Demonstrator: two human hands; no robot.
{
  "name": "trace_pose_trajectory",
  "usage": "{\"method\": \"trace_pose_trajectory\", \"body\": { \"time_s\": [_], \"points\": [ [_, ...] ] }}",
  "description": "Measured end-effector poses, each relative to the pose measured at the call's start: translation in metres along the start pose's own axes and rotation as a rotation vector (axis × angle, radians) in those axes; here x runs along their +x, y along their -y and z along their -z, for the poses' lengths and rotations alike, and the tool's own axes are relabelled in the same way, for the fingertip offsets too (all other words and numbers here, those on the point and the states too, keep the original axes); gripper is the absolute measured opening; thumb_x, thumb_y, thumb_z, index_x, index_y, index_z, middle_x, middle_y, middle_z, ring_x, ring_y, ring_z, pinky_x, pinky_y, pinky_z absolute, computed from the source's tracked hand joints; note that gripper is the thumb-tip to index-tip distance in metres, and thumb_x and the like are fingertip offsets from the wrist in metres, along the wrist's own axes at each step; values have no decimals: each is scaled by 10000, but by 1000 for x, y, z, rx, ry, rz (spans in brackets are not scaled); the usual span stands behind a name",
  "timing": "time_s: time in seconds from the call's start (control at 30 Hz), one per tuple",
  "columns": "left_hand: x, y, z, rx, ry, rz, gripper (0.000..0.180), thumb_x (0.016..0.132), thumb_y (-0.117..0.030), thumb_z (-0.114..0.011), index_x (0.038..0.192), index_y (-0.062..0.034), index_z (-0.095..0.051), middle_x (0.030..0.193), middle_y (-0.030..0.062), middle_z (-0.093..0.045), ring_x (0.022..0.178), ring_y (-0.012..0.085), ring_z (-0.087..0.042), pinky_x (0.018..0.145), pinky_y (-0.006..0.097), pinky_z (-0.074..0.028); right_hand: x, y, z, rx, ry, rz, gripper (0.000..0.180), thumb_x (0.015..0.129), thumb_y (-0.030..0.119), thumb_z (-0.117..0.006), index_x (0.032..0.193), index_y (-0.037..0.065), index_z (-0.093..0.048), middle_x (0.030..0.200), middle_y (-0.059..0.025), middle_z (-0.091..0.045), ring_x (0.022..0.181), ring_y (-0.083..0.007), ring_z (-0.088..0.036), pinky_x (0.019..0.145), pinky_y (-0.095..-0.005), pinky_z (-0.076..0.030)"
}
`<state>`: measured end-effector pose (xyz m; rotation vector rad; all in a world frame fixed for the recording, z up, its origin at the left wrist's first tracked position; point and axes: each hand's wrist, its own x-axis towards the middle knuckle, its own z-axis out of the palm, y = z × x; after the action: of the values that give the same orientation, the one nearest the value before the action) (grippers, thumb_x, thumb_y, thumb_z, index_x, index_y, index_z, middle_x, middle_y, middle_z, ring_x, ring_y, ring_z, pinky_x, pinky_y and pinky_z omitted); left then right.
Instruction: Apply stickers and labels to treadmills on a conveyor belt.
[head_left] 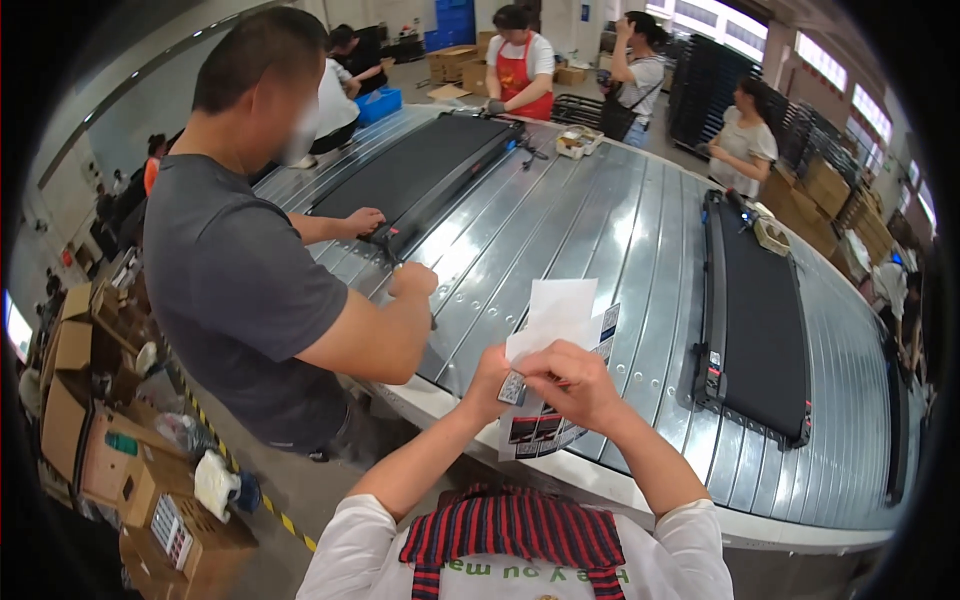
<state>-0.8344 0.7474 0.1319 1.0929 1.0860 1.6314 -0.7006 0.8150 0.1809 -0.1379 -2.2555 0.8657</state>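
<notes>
In front of my chest I hold sheets of printed labels (535, 437), with a blank white backing sheet (565, 303) sticking up above my fingers. My left hand (488, 385) is closed on the left edge of the sheets. A small label with a square code (511, 388) shows beside its fingers. My right hand (577, 385) is pinched at the middle of the sheets, its thumb and forefinger together near that label. Whether a label is peeled loose between them is hidden.
A metal slat conveyor (560, 220) carries a black walking-pad deck (765, 330) on the right and another black deck (400, 180) at the far left. Close on my left, a co-worker in a grey shirt (240, 270) works on that one. Cardboard boxes (185, 500) stand lower left.
</notes>
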Motion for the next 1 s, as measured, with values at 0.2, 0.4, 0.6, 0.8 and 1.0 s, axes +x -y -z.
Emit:
{"method": "trace_pose_trajectory", "body": {
  "time_s": [0.2, 0.4, 0.6, 0.8, 1.0],
  "points": [
    [-7, 6, 5, 112, -44, 130, 270, 792, -150, -575, 1006, 11, -540, 914, 36, -585, 795, 79, -526, 682, 246, -429, -19, 8, -4, 82, 26, -146, 96, 688, -31, -616, 742, 28, -563, 699, -41, -532, 610, -127, -518, 527, -243, -407],
    [-11, 1, -11, 94, -152, 167, 307, 791, -186, -588, 1025, 10, -554, 952, 51, -577, 834, 116, -528, 731, 264, -425, -54, -2, 58, 199, -422, -227, 318, 690, 35, -649, 986, 30, -535, 870, -43, -557, 752, -121, -520, 663, -243, -415],
    [1, 2, -76, 33, -130, 156, 281, 771, -182, -625, 982, 0, -586, 914, 45, -592, 834, 113, -531, 750, 265, -420, -100, -56, 144, 330, -475, -401, 819, 665, 188, -716, 1306, 34, -230, 1190, -165, -453, 1086, -214, -441, 842, -314, -380],
    [30, 29, -160, 87, 25, 191, 290, 770, -182, -641, 988, 2, -588, 905, 30, -600, 819, 98, -536, 741, 250, -424, -133, -72, 194, 779, -267, -532, 735, 664, 66, -700, 1274, 15, -293, 1032, -96, -563, 921, -151, -541, 814, -261, -414],
    [48, 57, -216, 80, -42, 265, 291, 772, -146, -637, 1012, 6, -576, 934, 43, -601, 850, 105, -539, 756, 253, -429, -169, -99, 239, 646, -431, -608, 494, 704, 2, -645, 1152, -27, -440, 915, -66, -585, 798, -107, -559, 708, -235, -459]
  ]
}}
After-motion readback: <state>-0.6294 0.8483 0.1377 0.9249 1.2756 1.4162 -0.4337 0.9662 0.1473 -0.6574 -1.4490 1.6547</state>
